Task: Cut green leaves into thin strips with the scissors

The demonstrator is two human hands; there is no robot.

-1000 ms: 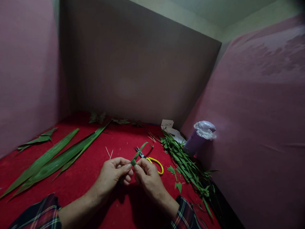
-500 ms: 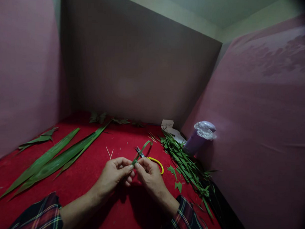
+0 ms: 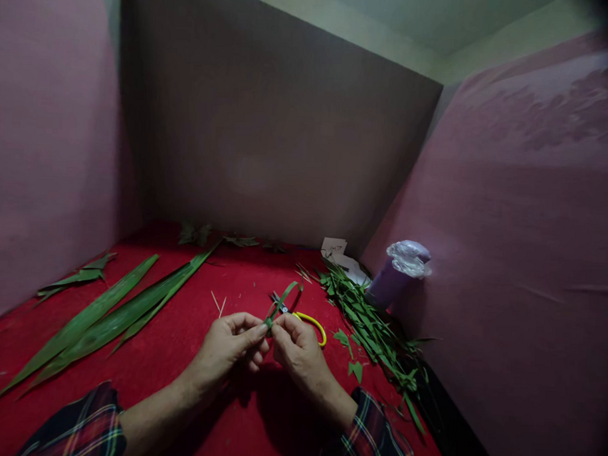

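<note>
Between my two hands is a narrow green leaf strip, its upper end curving up and over to the right. My left hand pinches the strip's lower end between thumb and forefinger. From the other side my right hand closes its thumb and fingertips on the same end, where a small folded or knotted part shows. Fingers hide most of that part. Just behind my right hand lie scissors with yellow handles, blades pointing away to the left, partly covered by the hand and strip.
Long green leaves lie on the red cloth at left. Thin sticks are near my left hand. A pile of cut leaves runs along the right, beside a purple container topped with clear plastic. White paper sits behind.
Both hands stay in nearly the same place. My right fingertips have shifted slightly right, and a bit more of the strip's folded end shows between the hands.
</note>
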